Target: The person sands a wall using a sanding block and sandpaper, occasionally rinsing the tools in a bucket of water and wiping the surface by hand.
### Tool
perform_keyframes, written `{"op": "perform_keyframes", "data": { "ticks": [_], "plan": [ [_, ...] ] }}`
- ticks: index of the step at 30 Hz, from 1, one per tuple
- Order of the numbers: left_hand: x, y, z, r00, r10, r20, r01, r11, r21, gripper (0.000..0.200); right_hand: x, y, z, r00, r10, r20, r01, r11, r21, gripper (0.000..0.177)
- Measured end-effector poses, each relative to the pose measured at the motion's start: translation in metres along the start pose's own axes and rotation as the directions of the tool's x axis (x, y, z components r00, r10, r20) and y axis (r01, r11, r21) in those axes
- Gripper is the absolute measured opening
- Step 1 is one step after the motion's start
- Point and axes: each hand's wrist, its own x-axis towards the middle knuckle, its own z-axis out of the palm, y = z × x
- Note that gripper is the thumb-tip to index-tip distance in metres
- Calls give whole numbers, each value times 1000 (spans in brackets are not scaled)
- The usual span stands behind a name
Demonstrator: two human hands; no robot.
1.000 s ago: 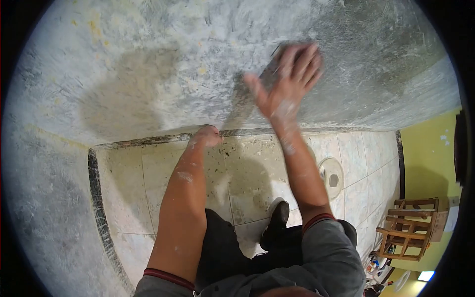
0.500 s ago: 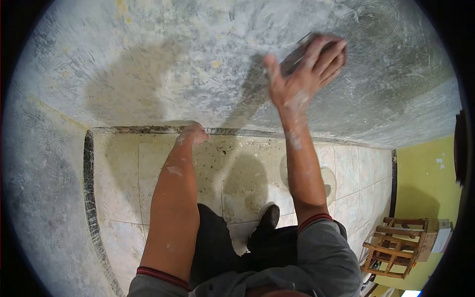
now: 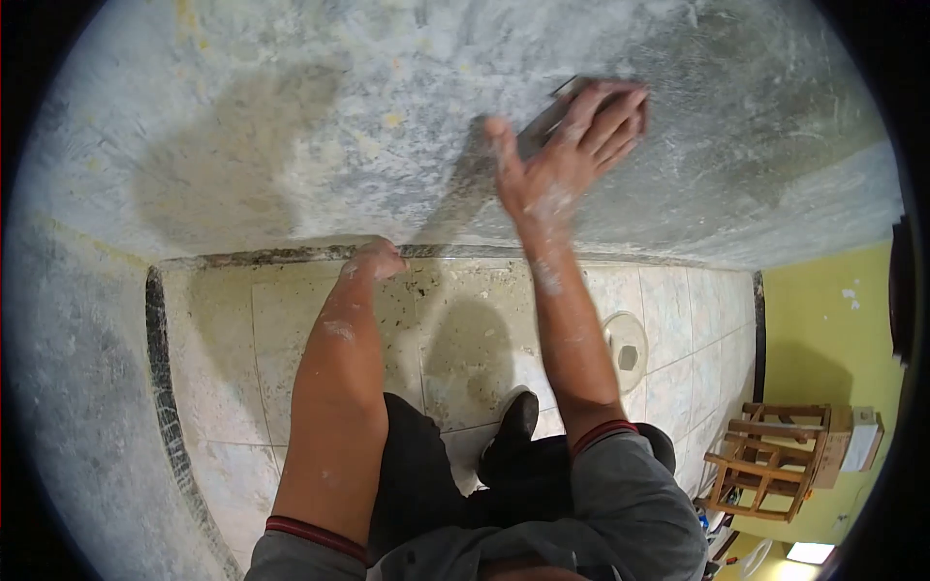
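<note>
My right hand point(image 3: 572, 160) presses against the grey, patchily coated wall point(image 3: 417, 165), its thumb held out to the side. Under its bent fingers is a thin dark sheet point(image 3: 570, 89) that looks like sandpaper, mostly hidden by the hand. My left hand point(image 3: 376, 259) hangs low by the foot of the wall with its fingers curled in. Nothing shows in it. Whitish dust marks both forearms.
Dark crumbs lie scattered on the tiled floor point(image 3: 475, 358) below the wall. A round pale lid-like object point(image 3: 612, 339) sits on the floor at right. Beyond it, a wooden frame stool point(image 3: 765, 460) and a cardboard box point(image 3: 835, 450) stand by the yellow-green wall point(image 3: 823, 320).
My right hand has shifted left and slightly down in view, still on the wall with the dark sheet. The view has turned a little, showing more of the round lid-like object. My left hand stays low.
</note>
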Motion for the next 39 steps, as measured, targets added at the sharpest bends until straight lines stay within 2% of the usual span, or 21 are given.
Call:
{"op": "perform_keyframes", "data": {
  "ticks": [2, 3, 4, 7, 9, 10, 12, 13, 15, 17, 18, 20, 24, 26, 27, 29, 31, 34, 36, 37, 39],
  "plan": [
    [17, -3, 9, 998, 41, -37, -41, 999, 7, 47, -59, 5, 17, 999, 30, -16, -29, 999, 41, 103],
    [23, -5, 11, 995, 62, -74, -62, 998, 3, 44, -106, 8, 25, 979, 80, 188, -78, 997, -18, 103],
    [17, -2, 8, 994, 71, -82, -71, 997, 0, 44, -115, 1, 24, 913, 138, 384, -114, 990, -85, 104],
    [13, 2, 2, 996, 68, -52, -70, 997, -38, 42, -110, 11, 27, 963, 47, 267, -28, 997, -73, 106],
    [21, -8, 5, 996, 71, -56, -72, 997, -16, 41, -42, 2, 12, 995, -20, 102, 22, 1000, -16, 107],
    [16, -8, 6, 997, 63, -42, -64, 998, -12, 41, -22, -1, 10, 993, -9, 114, 11, 1000, -19, 107],
    [4, 1, -1, 1000, -11, 12, 12, 1000, -27, 41, 3, 0, 5, 997, -57, -47, 56, 998, -31, 106],
    [6, 3, -1, 1000, -1, 15, 1, 1000, -11, 41, -11, 3, 13, 998, -33, -60, 33, 999, -5, 104],
    [15, 1, 2, 999, 49, 18, -50, 998, 23, 42, -75, 5, 32, 997, 53, 49, -55, 998, 40, 102],
    [26, -6, 9, 997, 73, -16, -73, 997, -21, 45, -149, 13, 40, 901, 165, 401, -144, 986, -83, 101],
    [29, -11, 10, 997, 76, -29, -78, 994, -73, 48, -144, 13, 42, 904, 160, 396, -141, 987, -76, 101],
    [29, -11, -4, 999, 47, -24, -49, 997, -56, 50, -128, 17, 35, 956, 55, 289, -30, 996, -88, 101],
    [20, -20, -1, 1000, -6, 17, 6, 1000, 8, 55, 14, 1, -3, 998, -48, -49, 48, 999, -1, 103],
    [21, -19, 1, 1000, 19, 3, -19, 1000, 6, 54, 15, 8, 6, 994, -47, -98, 47, 999, -5, 103],
    [24, -19, 5, 999, 28, 47, -28, 1000, -6, 54, 13, 9, 10, 987, -59, -146, 59, 998, 0, 103],
    [25, -11, 2, 997, 60, 57, -59, 998, -15, 53, -59, 2, 29, 999, 11, 47, -13, 999, 47, 104],
    [19, -7, 2, 996, 86, -15, -86, 996, -33, 45, -122, 21, 39, 965, -88, 246, 118, 987, -112, 105],
    [17, -16, 0, 994, 56, -91, -63, 995, -78, 38, -34, 13, 11, 981, -147, 130, 163, 979, -123, 105],
    [13, -18, -2, 999, 17, -38, -19, 999, -32, 37, 61, -3, -22, 982, -186, -14, 183, 976, -116, 107],
    [11, -19, -6, 1000, -8, -5, 8, 1000, 19, 37, 103, -11, -41, 983, -184, -23, 179, 973, -147, 107],
    [13, -21, -6, 1000, -9, 15, 9, 1000, 13, 45, 128, -10, -47, 983, -179, -41, 168, 967, -189, 106]
  ]
}}
